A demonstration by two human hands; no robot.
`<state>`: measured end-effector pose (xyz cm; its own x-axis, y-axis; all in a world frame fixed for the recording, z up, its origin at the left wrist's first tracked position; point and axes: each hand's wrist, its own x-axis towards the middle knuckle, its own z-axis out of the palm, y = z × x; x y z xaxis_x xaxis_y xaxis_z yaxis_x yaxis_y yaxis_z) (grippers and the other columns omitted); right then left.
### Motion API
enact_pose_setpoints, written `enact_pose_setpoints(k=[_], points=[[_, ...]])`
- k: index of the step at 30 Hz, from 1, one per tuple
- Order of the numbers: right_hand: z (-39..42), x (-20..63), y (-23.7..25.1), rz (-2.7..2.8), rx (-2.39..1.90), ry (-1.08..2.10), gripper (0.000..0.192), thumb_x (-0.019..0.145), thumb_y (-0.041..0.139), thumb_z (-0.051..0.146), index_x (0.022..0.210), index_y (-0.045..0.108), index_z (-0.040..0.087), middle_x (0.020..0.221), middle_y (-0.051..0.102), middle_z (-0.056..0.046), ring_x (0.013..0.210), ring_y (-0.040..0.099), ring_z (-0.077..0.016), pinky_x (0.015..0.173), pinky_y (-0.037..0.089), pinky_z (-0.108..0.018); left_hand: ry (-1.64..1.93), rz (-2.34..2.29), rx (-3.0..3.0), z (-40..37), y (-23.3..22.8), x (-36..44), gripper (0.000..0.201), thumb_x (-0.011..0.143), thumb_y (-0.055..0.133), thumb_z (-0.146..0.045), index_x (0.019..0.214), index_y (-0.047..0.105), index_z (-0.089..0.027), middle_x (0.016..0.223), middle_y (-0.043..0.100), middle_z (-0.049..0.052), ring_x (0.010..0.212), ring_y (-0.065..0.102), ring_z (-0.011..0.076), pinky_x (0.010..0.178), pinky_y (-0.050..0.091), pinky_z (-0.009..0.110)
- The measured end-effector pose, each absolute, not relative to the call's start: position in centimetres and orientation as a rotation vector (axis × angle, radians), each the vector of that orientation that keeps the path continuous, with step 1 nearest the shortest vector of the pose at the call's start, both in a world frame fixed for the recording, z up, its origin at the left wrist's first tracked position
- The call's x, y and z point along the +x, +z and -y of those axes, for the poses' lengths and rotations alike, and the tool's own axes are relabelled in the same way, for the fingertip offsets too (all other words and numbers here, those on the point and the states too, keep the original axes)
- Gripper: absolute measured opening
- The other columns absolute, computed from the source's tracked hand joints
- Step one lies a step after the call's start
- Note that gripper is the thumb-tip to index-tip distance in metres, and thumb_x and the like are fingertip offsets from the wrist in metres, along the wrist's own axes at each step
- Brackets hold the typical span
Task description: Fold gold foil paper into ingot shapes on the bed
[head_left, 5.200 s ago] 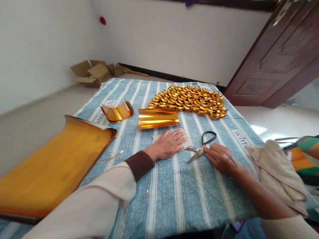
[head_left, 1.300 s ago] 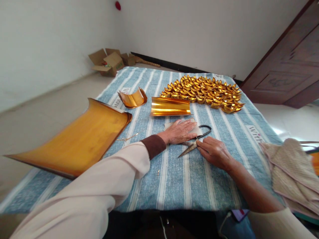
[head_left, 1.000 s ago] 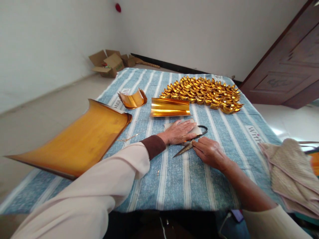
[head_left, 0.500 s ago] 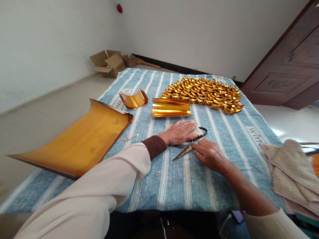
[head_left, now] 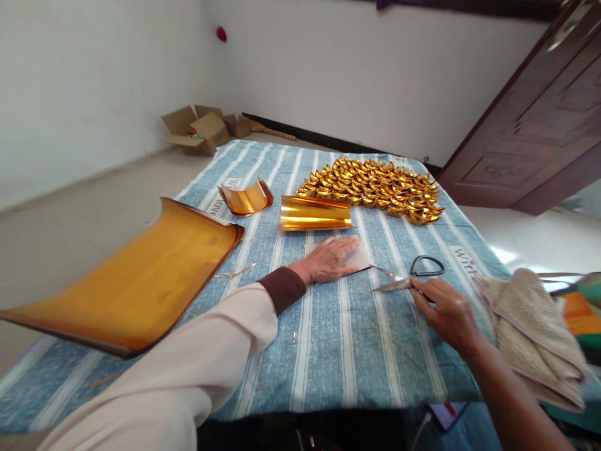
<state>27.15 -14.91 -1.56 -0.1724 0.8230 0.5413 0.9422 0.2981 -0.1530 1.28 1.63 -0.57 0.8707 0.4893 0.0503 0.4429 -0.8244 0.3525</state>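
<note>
My left hand (head_left: 331, 259) lies flat, fingers stretched out, on a pale rectangular sheet (head_left: 360, 257) on the striped cloth. To its right, my right hand (head_left: 444, 307) grips a pair of scissors (head_left: 397, 285) with a black loop handle; the blades are parted and point left towards the sheet. Just beyond my left hand is a curved shiny gold sheet (head_left: 315, 214). A smaller curled stack of gold sheets (head_left: 247, 198) sits to the left of that. Behind them spreads a cluster of folded gold boat-shaped pieces (head_left: 375, 188).
A large stack of gold sheets (head_left: 126, 275) overhangs the table's left side. The blue striped tablecloth (head_left: 328, 357) has thin gold scraps (head_left: 237, 270) on it. A beige towel (head_left: 530, 338) lies at the right edge. Open cardboard boxes (head_left: 201, 131) stand on the floor behind.
My right hand has moved right with the scissors, away from the left hand and the pale sheet. The left hand stays flat on the sheet. The view has shifted slightly.
</note>
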Motion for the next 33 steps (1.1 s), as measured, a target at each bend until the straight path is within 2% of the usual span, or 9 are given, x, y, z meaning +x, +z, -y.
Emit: enact_pose_setpoints(k=[3,6,8,11,13,17,22,29,33], points=[[14.7,28.5,-2.4,1.877,-1.837,-0.556,0.023,0.092,0.049,0.028,0.096,0.069,0.017,0.07,0.062,-0.006,0.069,0.058,-0.021,0.061,0.04,-0.032,0.271,-0.69,2.78,-1.3,-0.2,0.9,0.06,0.093,0.048,-0.049,0.14,0.038,-0.013,0.151,0.04,0.016,0.14,0.034,0.0234,0.114,0.023,0.041],[14.1,28.9,-3.2,1.738,-2.064,-0.714,0.02,0.09,0.05,0.024,0.086,0.069,0.017,0.07,0.062,-0.008,0.064,0.054,-0.0215,0.055,0.032,-0.031,0.258,-0.762,2.872,-0.2,0.5,0.5,0.059,0.088,0.055,-0.057,0.13,0.048,-0.015,0.146,0.045,0.018,0.136,0.038,0.0309,0.112,0.022,0.054],[13.8,28.8,-3.3,1.698,-2.144,-0.771,0.019,0.09,0.051,0.022,0.081,0.068,0.017,0.067,0.061,-0.009,0.061,0.052,-0.0216,0.053,0.029,-0.031,0.253,-0.803,2.907,0.6,0.7,0.1,0.058,0.087,0.057,-0.057,0.126,0.049,-0.014,0.142,0.049,0.019,0.132,0.042,0.0336,0.108,0.026,0.056],[13.4,28.0,-3.1,1.698,-2.168,-0.865,0.019,0.088,0.055,0.025,0.078,0.067,0.016,0.066,0.06,-0.01,0.061,0.052,-0.0234,0.053,0.03,-0.032,0.245,-0.861,2.917,1.4,0.7,-0.3,0.042,0.09,0.056,-0.047,0.117,0.053,-0.014,0.133,0.055,0.018,0.124,0.049,0.0325,0.104,0.032,0.054],[13.1,26.8,-2.6,1.769,-2.071,-0.835,0.018,0.088,0.056,0.028,0.084,0.068,0.015,0.071,0.061,-0.011,0.067,0.055,-0.0253,0.057,0.037,-0.035,0.248,-0.88,2.913,1.7,0.7,-0.6,0.031,0.092,0.054,-0.039,0.111,0.056,-0.015,0.126,0.059,0.017,0.12,0.052,0.0306,0.102,0.034,0.05],[11.7,23.4,-1.4,1.959,-1.644,-0.461,0.02,0.091,0.054,0.029,0.102,0.066,0.016,0.091,0.066,-0.01,0.086,0.06,-0.0255,0.075,0.047,-0.037,0.324,-0.876,2.883,2.0,1.0,-0.9,0.019,0.092,0.052,-0.03,0.106,0.058,-0.018,0.114,0.064,0.012,0.111,0.057,0.0263,0.098,0.038,0.045],[9.0,20.1,-0.6,2.018,-1.505,-0.12,0.027,0.089,0.055,0.028,0.111,0.065,0.016,0.101,0.067,-0.011,0.096,0.061,-0.0256,0.083,0.049,-0.037,0.441,-0.964,2.851,1.9,1.9,-1.6,0.014,0.09,0.048,-0.017,0.097,0.06,-0.016,0.099,0.067,0.009,0.097,0.062,0.0223,0.089,0.045,0.037],[6.3,19.3,-0.9,1.711,-1.558,0.522,0.034,0.082,0.056,0.033,0.109,0.069,0.017,0.089,0.069,-0.007,0.078,0.063,-0.0198,0.068,0.05,-0.032,0.554,-1.236,2.664,-0.2,7.0,-1.8,0.023,0.09,0.042,-0.013,0.083,0.064,-0.014,0.079,0.064,0.005,0.074,0.059,0.0179,0.069,0.043,0.029],[5.5,19.0,-1.1,1.542,-1.523,0.75,0.043,0.076,0.056,0.028,0.116,0.065,0.016,0.084,0.071,-0.003,0.075,0.064,-0.0173,0.072,0.049,-0.031,0.287,-1.304,2.362,-2.0,8.1,-0.9,0.028,0.088,0.045,-0.018,0.07,0.066,-0.014,0.065,0.059,0.0,0.062,0.053,0.0134,0.059,0.036,0.024]])
